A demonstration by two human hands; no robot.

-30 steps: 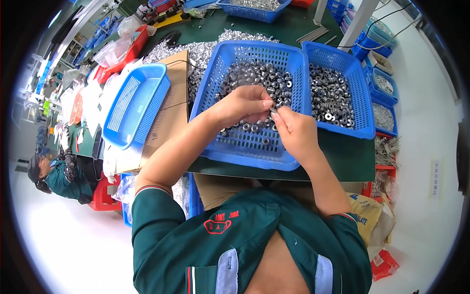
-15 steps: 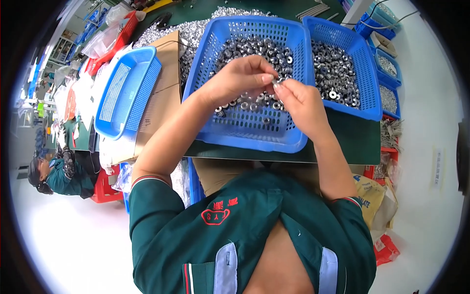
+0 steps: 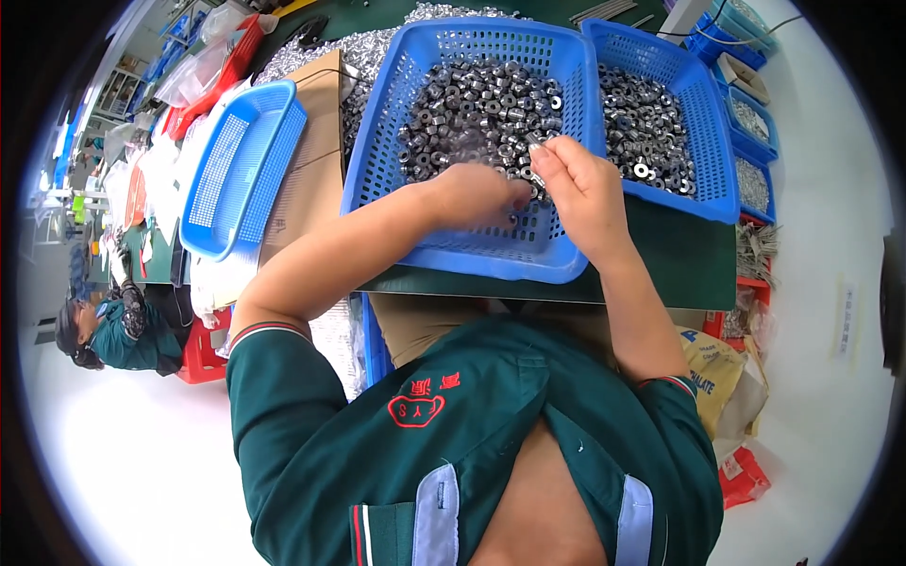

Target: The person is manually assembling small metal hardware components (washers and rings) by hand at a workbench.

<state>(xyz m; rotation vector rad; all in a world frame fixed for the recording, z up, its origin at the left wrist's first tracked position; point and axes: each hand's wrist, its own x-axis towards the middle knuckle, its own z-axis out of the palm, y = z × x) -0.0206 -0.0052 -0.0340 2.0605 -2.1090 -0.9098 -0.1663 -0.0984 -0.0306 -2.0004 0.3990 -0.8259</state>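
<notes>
Bright, even overhead light; heavy fisheye bending with dark vignette at the rim.

floor (image 3: 123, 453): pale, glossy | table (image 3: 679, 274): dark green | light: bright

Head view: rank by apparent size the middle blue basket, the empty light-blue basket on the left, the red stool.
1. Middle blue basket, largest.
2. Empty light-blue basket; lies farther off to the side, so its true size against the first is unsure.
3. Red stool, smallest.

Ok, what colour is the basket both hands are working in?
Blue. The basket holding the metal parts shows best in the head view.
</notes>
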